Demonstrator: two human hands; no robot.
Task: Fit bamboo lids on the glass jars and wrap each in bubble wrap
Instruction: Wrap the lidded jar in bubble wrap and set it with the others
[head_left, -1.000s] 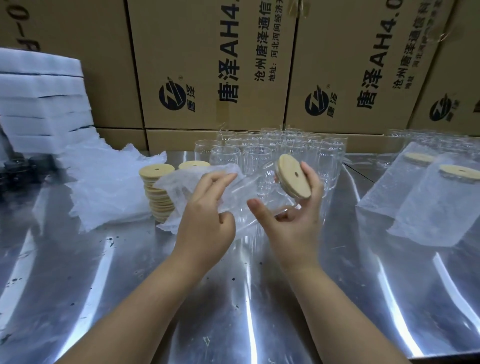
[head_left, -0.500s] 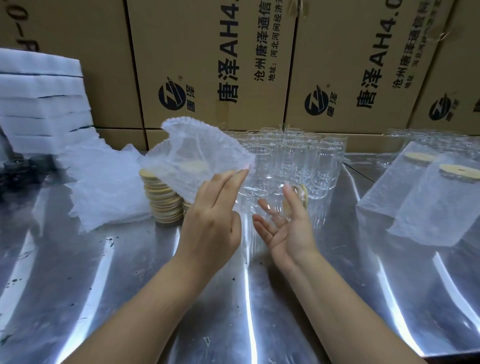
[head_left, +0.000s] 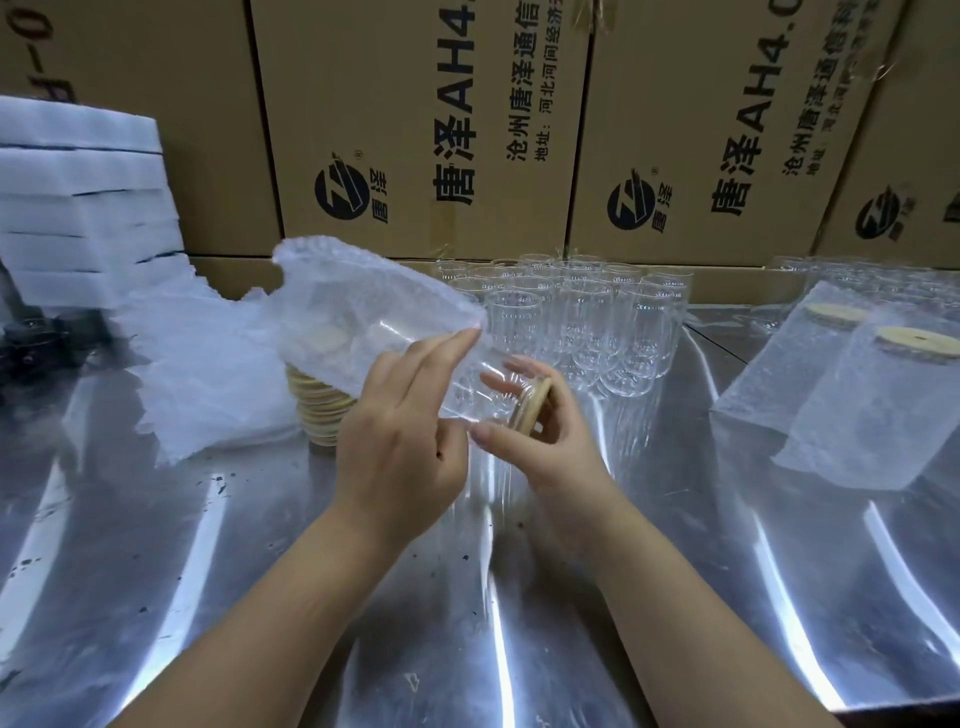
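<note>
1. Our left hand (head_left: 400, 441) has its grip closed on a bubble wrap bag (head_left: 363, 317), pinching its lower edge and lifting it above the steel bench (head_left: 208, 571), its open mouth up and to the left.
2. Our right hand (head_left: 550, 441) cups the lidded end of a glass jar (head_left: 483, 384); its grip is closed round the bamboo lid (head_left: 530, 405), and the jar's other end points into the bag.
3. Behind the bag, a stack of spare lids (head_left: 322, 405) sits on the bench beside loose bubble wrap (head_left: 208, 364).
4. Empty jars (head_left: 582, 317) cluster upright just beyond our hands.
5. At right stand two wrapped, lidded jars (head_left: 878, 395).
6. Cardboard cartons (head_left: 415, 130) line the back; white foam sheets (head_left: 78, 197) are stacked at left.
</note>
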